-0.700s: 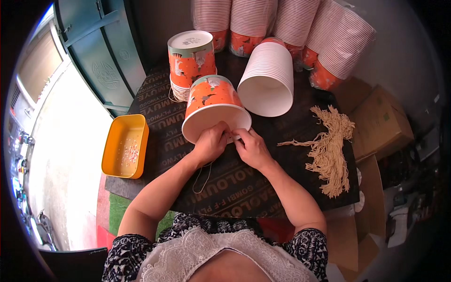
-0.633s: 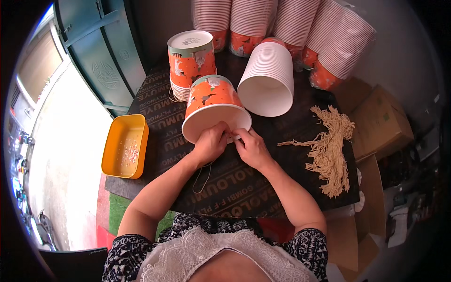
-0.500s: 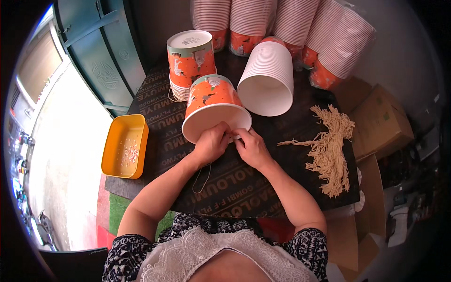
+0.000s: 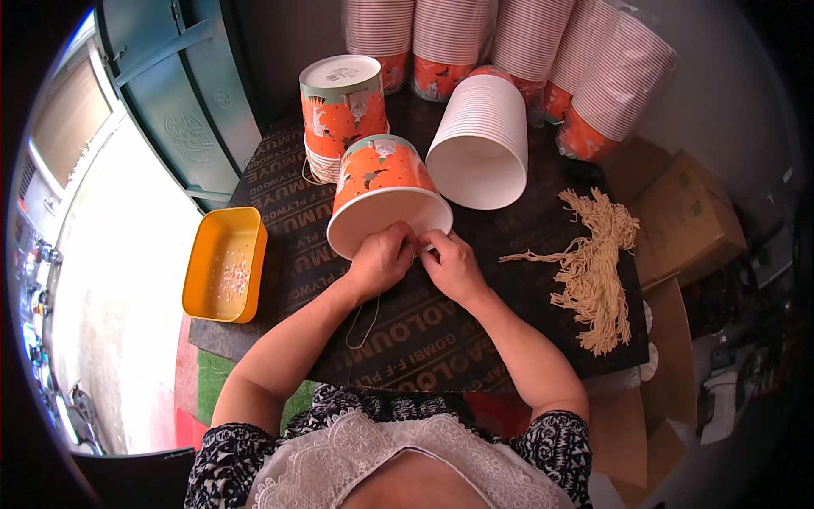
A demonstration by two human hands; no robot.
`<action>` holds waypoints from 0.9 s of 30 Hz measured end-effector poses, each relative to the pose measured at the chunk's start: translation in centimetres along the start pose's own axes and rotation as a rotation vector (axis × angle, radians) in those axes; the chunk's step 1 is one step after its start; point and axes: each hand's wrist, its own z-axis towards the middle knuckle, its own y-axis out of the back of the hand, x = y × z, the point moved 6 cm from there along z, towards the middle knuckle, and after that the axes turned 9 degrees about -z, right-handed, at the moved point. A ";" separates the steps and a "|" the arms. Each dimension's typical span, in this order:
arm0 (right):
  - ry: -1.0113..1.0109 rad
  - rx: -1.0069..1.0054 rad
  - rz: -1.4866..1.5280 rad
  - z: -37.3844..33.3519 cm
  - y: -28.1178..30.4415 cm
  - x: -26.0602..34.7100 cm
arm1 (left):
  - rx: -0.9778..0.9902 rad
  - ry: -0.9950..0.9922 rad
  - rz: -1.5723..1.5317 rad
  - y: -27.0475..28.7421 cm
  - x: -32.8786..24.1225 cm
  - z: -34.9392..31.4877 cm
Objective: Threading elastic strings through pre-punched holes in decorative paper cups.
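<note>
An orange paper bucket (image 4: 386,176) with a green band and printed figures lies tilted on the dark table, its white mouth toward me. At the near edge of that mouth, my left hand (image 4: 381,259) is closed, its fingertips just inside the rim. A thin cord (image 4: 365,331) hangs below it and loops on the table. Close on the right, my right hand (image 4: 454,265) pinches at the same rim, fingers bent. The fingertips meet there, and they hide the cord's upper end.
Behind stands an upturned bucket stack (image 4: 342,110); white nested buckets (image 4: 483,144) lie to its right. Wrapped bucket stacks (image 4: 449,42) line the back. A yellow bin (image 4: 225,263) with small bits sits left, a bundle of beige cords (image 4: 598,267) right. Cardboard boxes (image 4: 687,212) stand beyond the table.
The fingers of both hands have shifted slightly at the rim, and the right fingertips sit a little closer to the left ones. The bucket stays in nearly the same place.
</note>
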 end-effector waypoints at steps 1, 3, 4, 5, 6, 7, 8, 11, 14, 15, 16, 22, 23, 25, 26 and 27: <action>-0.002 -0.003 0.010 0.0 0.0 -0.1 | -0.001 0.000 -0.001 0.0 0.0 0.0; -0.005 -0.006 0.019 0.0 0.0 -0.1 | -0.002 -0.001 -0.002 0.0 0.0 0.0; -0.016 -0.008 0.022 0.1 0.0 -0.1 | 0.000 -0.004 -0.011 0.0 -0.1 0.0; -0.027 -0.009 0.025 0.1 0.0 -0.1 | 0.003 -0.007 -0.020 0.0 -0.1 0.0; -0.026 -0.008 0.025 0.1 0.1 0.0 | 0.002 -0.007 -0.021 0.1 -0.2 0.0; -0.030 -0.008 0.024 0.1 0.1 0.0 | 0.006 0.003 -0.023 0.1 -0.2 0.1; -0.034 -0.008 0.024 0.0 0.2 0.0 | 0.011 0.013 -0.026 0.1 -0.2 0.1; 0.013 -0.042 0.047 0.1 0.4 0.0 | 0.004 0.021 -0.039 0.1 -0.2 0.1; 0.026 -0.030 0.023 0.0 0.4 0.1 | 0.009 0.036 -0.063 0.2 -0.3 0.1; 0.027 -0.029 0.024 0.0 0.4 0.2 | 0.009 0.037 -0.063 0.2 -0.3 0.1; 0.030 -0.021 0.005 0.0 0.5 0.3 | 0.011 0.036 -0.059 0.2 -0.3 0.1; 0.006 0.023 -0.013 -0.1 0.4 0.5 | 0.010 0.036 -0.049 0.2 -0.1 0.1; -0.002 0.032 -0.017 -0.1 0.4 0.5 | 0.007 0.030 -0.049 0.2 -0.2 0.1; 0.004 0.033 -0.024 -0.1 0.3 0.4 | 0.010 0.046 -0.051 0.1 0.0 0.1; 0.009 0.033 -0.031 -0.1 0.3 0.4 | 0.014 0.061 -0.054 0.1 0.1 0.1; 0.009 0.033 -0.031 -0.1 0.3 0.3 | 0.014 0.062 -0.054 0.1 0.1 0.1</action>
